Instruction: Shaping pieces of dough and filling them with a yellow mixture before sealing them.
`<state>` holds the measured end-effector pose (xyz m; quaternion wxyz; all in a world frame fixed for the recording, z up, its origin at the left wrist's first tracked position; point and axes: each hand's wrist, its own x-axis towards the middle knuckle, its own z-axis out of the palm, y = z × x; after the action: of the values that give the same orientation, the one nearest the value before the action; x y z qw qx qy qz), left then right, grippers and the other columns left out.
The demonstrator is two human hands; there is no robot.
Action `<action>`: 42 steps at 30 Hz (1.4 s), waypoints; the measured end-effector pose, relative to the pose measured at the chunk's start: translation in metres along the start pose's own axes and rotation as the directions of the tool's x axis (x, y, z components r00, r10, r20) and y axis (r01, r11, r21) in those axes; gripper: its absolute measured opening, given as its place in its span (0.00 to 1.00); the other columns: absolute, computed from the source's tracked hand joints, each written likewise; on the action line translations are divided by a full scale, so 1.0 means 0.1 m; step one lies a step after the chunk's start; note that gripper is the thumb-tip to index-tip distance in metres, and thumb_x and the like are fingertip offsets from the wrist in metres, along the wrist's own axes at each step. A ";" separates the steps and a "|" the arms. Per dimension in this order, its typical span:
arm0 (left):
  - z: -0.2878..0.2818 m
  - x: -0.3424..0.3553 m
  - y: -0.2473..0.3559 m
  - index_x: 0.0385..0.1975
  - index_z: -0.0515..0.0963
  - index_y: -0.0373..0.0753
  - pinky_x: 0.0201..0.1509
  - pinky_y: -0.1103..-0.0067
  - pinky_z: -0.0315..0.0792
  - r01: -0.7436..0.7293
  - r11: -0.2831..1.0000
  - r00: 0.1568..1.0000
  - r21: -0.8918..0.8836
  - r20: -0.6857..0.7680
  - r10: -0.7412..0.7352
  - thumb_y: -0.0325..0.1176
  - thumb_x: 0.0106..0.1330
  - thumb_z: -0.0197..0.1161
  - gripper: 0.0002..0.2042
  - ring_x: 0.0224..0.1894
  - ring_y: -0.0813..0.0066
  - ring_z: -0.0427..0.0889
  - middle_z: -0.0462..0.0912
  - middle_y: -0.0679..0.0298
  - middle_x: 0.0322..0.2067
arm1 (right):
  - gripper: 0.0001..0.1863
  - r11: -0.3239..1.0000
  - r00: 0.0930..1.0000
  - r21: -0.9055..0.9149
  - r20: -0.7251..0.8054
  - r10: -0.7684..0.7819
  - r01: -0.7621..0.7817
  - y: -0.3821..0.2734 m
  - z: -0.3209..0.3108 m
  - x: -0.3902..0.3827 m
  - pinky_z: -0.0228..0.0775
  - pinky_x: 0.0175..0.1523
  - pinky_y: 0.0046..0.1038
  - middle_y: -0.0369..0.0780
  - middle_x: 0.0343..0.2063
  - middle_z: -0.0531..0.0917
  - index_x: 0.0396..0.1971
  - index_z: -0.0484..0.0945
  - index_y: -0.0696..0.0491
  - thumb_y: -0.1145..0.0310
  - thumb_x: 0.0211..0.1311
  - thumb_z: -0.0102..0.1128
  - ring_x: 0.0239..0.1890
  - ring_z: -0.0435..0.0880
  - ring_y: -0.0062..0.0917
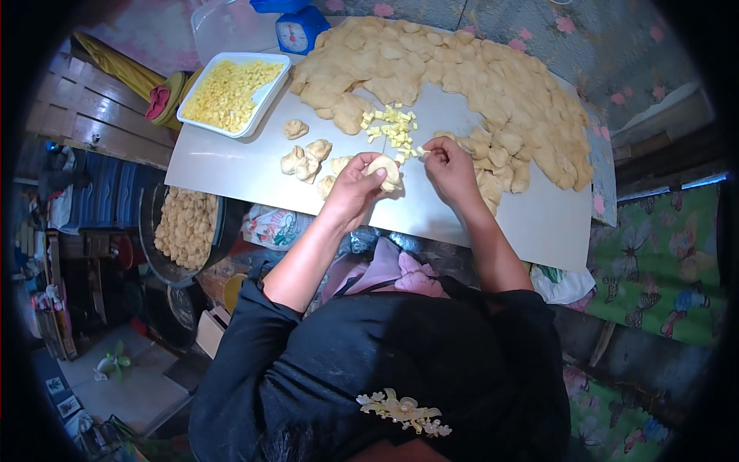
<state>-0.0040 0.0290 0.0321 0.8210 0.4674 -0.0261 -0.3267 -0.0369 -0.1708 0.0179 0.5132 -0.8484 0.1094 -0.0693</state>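
My left hand [354,187] is closed round a flattened piece of dough [382,165], thumb on top, above the near side of the metal table. To its right my right hand [449,168] is pinched, with a small pale yellow cube [422,152] at its fingertips. Just beyond both hands lies a loose pile of yellow cubes [396,131]. Several lumps of dough [306,159] sit to the left of my left hand, some partly hidden by it. Close to my right hand is a heap of smaller dough pieces [499,158].
A broad layer of dough pieces [454,58] covers the table's far and right side. At the left stand a white tray [265,104] of yellow cubes and a blue dial scale [299,35]. Below the table's left edge is a large basin [223,239] with dough balls.
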 end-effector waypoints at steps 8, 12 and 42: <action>0.06 0.01 0.00 0.47 0.65 0.31 0.47 0.74 0.77 -0.006 0.988 1.000 -0.154 -0.031 0.001 0.22 0.62 0.55 0.14 0.42 0.68 0.79 0.76 0.55 0.40 | 0.14 0.902 0.982 -0.394 0.012 -0.187 0.177 0.13 0.00 -0.01 0.69 0.40 0.33 0.46 0.35 0.79 0.40 0.77 0.53 0.75 0.51 0.54 0.35 0.79 0.39; 0.01 -0.02 0.00 0.49 0.66 0.29 0.48 0.77 0.75 -0.031 0.999 0.997 0.012 -0.073 0.031 0.22 0.60 0.58 0.17 0.43 0.70 0.79 0.76 0.55 0.42 | 0.13 0.902 0.983 -0.425 0.182 -0.004 0.082 -0.08 -0.15 -0.16 0.70 0.39 0.31 0.45 0.33 0.79 0.41 0.76 0.54 0.72 0.53 0.56 0.33 0.79 0.36; -0.52 0.04 0.49 0.43 0.74 0.36 0.42 0.74 0.70 -0.364 0.324 0.554 0.873 -0.077 0.829 0.40 0.68 0.50 0.14 0.37 0.70 0.75 0.79 0.58 0.35 | 0.18 0.661 0.920 -0.671 0.082 -0.383 0.335 0.20 -0.12 0.25 0.55 0.57 0.38 0.39 0.45 0.77 0.48 0.74 0.47 0.71 0.54 0.56 0.47 0.75 0.36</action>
<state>0.0424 0.0828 0.0407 0.5620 0.7919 -0.1222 0.2050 -0.0178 -0.1969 0.0060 0.1438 -0.9774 -0.0257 -0.1531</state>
